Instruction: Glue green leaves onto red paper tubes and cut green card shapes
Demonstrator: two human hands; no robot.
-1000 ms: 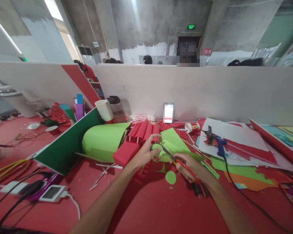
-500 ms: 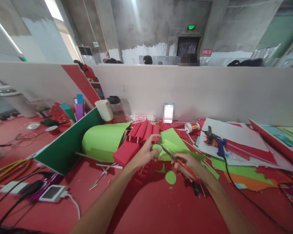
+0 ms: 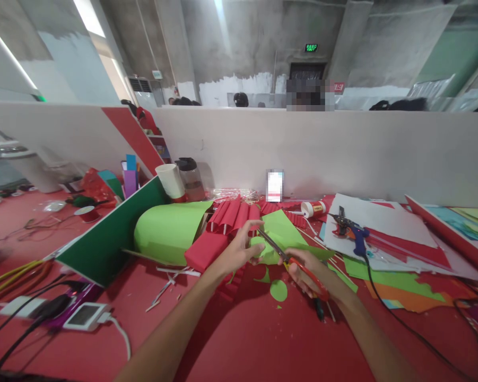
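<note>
Between the thumb and fingers of my left hand [image 3: 242,248] is the edge of a light green sheet of paper [image 3: 280,231]. My right hand [image 3: 305,271] grips scissors [image 3: 308,276] with red handles, their blades pointing up and left over the green sheet, near my left fingertips. A cut green paper circle [image 3: 278,291] lies on the red table below the hands, with a curved green scrap [image 3: 262,275] beside it. Folded red paper pieces [image 3: 233,216] and a red block [image 3: 207,251] sit just left of my left hand.
A green paper roll [image 3: 169,231] and a dark green board [image 3: 115,236] stand at the left. A blue glue gun [image 3: 357,237] rests on white sheets at the right, its cable running forward. A phone [image 3: 275,185] leans against the white partition [image 3: 342,148].
The scissors have shifted slightly at the green sheet, and their handles look wider apart. Both hands have stayed nearly in place.
</note>
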